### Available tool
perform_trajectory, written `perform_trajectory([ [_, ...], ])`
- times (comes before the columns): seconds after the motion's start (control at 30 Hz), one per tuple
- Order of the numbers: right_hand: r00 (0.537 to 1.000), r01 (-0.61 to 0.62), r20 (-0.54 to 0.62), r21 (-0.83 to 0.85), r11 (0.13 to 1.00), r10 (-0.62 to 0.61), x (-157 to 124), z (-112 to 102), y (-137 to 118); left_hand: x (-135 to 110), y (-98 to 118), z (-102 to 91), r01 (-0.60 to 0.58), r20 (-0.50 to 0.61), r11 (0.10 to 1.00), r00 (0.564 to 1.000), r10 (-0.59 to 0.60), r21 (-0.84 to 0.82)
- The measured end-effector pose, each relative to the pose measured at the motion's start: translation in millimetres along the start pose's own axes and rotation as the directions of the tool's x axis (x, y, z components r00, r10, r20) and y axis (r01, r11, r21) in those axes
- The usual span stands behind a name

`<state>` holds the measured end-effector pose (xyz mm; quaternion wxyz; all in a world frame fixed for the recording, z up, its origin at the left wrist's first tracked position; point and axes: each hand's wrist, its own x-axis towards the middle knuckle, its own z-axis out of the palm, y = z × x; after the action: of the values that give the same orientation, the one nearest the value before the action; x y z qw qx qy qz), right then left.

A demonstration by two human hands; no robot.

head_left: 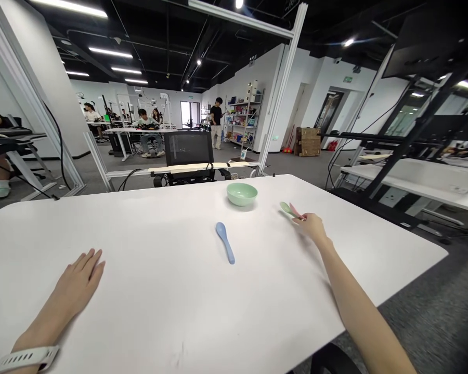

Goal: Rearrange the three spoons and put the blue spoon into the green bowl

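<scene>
My right hand (312,227) reaches far out over the white table (159,301) and its fingers are pinched on the handle of a green spoon (287,209), whose bowl points away to the left. A light green bowl (242,194) stands just left of that spoon, near the far edge. A blue spoon (225,241) lies alone in the middle of the table. My left hand (77,284) rests flat on the table at the near left, fingers stretched out, holding nothing; a white watch band (23,358) is on its wrist.
A black office chair (189,156) stands behind the table's far edge. White frame posts (281,88) rise behind it. Another desk with a black stand (409,171) is to the right. Several people sit or stand at desks and shelves far back.
</scene>
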<state>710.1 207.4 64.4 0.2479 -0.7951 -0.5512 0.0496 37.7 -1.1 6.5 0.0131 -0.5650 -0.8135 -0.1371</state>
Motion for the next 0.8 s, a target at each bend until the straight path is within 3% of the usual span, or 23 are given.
perform_trajectory([
  [0.1, 0.982, 0.092, 0.153, 0.123, 0.988, -0.111, -18, -4, -23, 0, -2, 1.2, 0.002, -0.009, 1.000, 1.000, -0.002, -0.001],
  [0.2, 0.934, 0.110, 0.314, 0.205, 0.972, -0.172, -38, -5, -42, 0, -3, 2.2, 0.004, -0.017, 1.000, 1.000, -0.004, -0.013],
  [0.3, 0.900, 0.134, 0.383, 0.215, 0.967, -0.210, -53, -4, -53, 0, -2, 1.6, 0.005, -0.008, 1.000, 1.000, -0.005, -0.017],
  [0.6, 0.901, 0.100, 0.403, 0.163, 0.982, -0.159, -62, -3, -64, 0, -1, -2.0, 0.012, 0.018, 1.000, 1.000, -0.011, -0.015],
  [0.8, 0.967, 0.007, 0.244, 0.249, 0.968, -0.070, -36, -8, -42, 0, -2, -2.1, 0.001, 0.017, 1.000, 1.000, -0.001, -0.006],
])
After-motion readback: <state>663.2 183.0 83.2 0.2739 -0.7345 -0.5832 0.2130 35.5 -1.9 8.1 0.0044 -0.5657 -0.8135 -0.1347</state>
